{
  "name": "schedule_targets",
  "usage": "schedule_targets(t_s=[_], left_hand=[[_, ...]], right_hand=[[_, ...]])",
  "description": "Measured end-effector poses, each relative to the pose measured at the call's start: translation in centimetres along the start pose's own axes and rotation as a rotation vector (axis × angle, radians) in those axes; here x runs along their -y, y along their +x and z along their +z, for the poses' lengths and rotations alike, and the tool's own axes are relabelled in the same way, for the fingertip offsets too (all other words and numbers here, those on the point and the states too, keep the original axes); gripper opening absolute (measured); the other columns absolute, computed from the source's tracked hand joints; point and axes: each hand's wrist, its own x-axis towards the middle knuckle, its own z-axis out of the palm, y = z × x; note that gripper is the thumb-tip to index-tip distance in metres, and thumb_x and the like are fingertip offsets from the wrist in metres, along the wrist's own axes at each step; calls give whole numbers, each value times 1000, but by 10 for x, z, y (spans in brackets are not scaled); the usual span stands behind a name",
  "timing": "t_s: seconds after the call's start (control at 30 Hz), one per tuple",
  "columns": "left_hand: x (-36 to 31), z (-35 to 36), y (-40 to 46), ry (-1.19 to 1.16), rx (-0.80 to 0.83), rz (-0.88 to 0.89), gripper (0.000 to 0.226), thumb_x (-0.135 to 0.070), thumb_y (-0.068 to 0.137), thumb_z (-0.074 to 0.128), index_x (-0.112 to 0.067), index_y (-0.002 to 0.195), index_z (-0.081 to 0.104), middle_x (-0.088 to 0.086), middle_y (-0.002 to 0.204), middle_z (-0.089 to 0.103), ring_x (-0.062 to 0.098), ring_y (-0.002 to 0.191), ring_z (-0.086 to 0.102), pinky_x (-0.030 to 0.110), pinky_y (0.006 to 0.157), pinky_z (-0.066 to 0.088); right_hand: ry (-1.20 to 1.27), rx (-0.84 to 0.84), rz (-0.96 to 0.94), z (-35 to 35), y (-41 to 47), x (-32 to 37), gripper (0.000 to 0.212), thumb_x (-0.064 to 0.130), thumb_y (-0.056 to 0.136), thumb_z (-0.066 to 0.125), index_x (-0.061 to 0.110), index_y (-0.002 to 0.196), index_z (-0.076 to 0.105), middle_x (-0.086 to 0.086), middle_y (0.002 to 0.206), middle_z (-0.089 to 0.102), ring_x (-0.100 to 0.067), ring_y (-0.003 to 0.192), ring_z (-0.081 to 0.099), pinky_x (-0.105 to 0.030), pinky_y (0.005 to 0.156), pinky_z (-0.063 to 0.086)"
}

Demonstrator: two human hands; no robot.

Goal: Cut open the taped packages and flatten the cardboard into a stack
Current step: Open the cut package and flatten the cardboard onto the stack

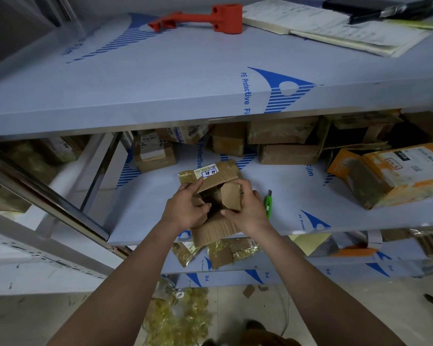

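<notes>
A small brown cardboard box (216, 176) with a white label sits at the front of the middle shelf (298, 186), its flaps spread open. My left hand (185, 207) grips its left flap. My right hand (245, 209) holds the right flap, fingers curled over its edge. A green utility knife (268, 203) lies on the shelf just right of my right hand. Several taped packages (283, 132) are piled at the back of the same shelf. An orange and white package (390, 171) lies at the right.
The top shelf holds a red plastic tool (210, 17) and an open notebook (335, 28). Cardboard pieces and crumpled yellow tape (230, 248) lie on the lower shelf. More tape scraps (178, 318) sit on the floor. A metal frame post (60, 203) runs at the left.
</notes>
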Motion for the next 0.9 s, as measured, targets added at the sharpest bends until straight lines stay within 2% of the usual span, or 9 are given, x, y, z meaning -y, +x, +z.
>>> schedule_targets(t_s=[0.1, 0.23, 0.47, 0.57, 0.63, 0.7, 0.77, 0.83, 0.9], left_hand=[[2, -1, -2, -57, 16, -24, 75, -34, 88, 69, -35, 152, 30, -2, 147, 40, 22, 129, 46, 27, 99, 36], [4, -3, -7, -139, 43, -42, 77, -31, 86, 70, -37, 152, 29, -8, 145, 38, 18, 128, 45, 25, 97, 35], [16, -14, -18, -344, 194, -64, 93, -39, 69, 68, -44, 152, 24, -13, 143, 32, 10, 125, 44, 32, 107, 42], [18, -21, -21, -415, 297, -39, 92, -14, 83, 66, -42, 154, 15, -13, 148, 19, 12, 129, 37, 14, 93, 45], [20, -24, -24, -432, 333, -28, 98, 7, 87, 56, -43, 154, 4, -13, 152, 9, 8, 125, 32, 2, 74, 43], [23, -26, -29, -435, 321, -25, 110, 16, 84, 52, -48, 151, -8, -15, 154, 1, 8, 133, 21, 0, 69, 42], [29, -25, -34, -454, 294, -19, 119, 19, 81, 53, -52, 148, -16, -18, 155, -5, 6, 139, 9, 4, 76, 42], [37, -24, -40, -507, 285, -16, 123, 20, 80, 57, -57, 146, -14, -21, 156, -7, 7, 143, 6, 9, 84, 44], [42, -25, -46, -553, 296, -16, 118, 18, 81, 59, -60, 146, 1, -20, 158, -8, 11, 147, 4, 11, 84, 48]], right_hand=[[-96, -91, 26, 11, 3, 8, 66, 30, 78, 81, 37, 124, 34, -8, 120, 51, -28, 102, 59, -38, 83, 53], [-201, -137, 4, 18, 4, 7, 62, 29, 84, 76, 40, 120, 28, -10, 121, 51, -31, 98, 63, -43, 78, 57], [-70, -51, -104, 4, -9, -3, 61, 25, 82, 74, 38, 128, 36, -5, 118, 54, -24, 103, 58, -38, 85, 54], [67, 9, -73, -6, -13, -8, 59, 14, 86, 68, 31, 135, 40, 7, 98, 58, -16, 90, 63, -34, 80, 56], [198, 30, -14, -11, -13, -16, 57, 5, 90, 61, 29, 138, 40, 1, 93, 65, -18, 88, 67, -43, 82, 59], [335, 59, 27, -16, -13, -24, 58, -2, 94, 55, 35, 136, 42, -14, 101, 66, -23, 92, 70, -46, 85, 59], [407, 131, 48, -24, -15, -30, 59, -4, 97, 52, 45, 130, 47, -20, 110, 60, -20, 94, 72, -38, 90, 58], [413, 210, 50, -30, -17, -33, 57, -2, 99, 50, 46, 130, 52, -9, 119, 52, -17, 96, 72, -31, 91, 57], [390, 272, 54, -31, -17, -38, 49, 0, 100, 48, 34, 136, 54, -3, 131, 51, -16, 100, 71, -28, 91, 56]])
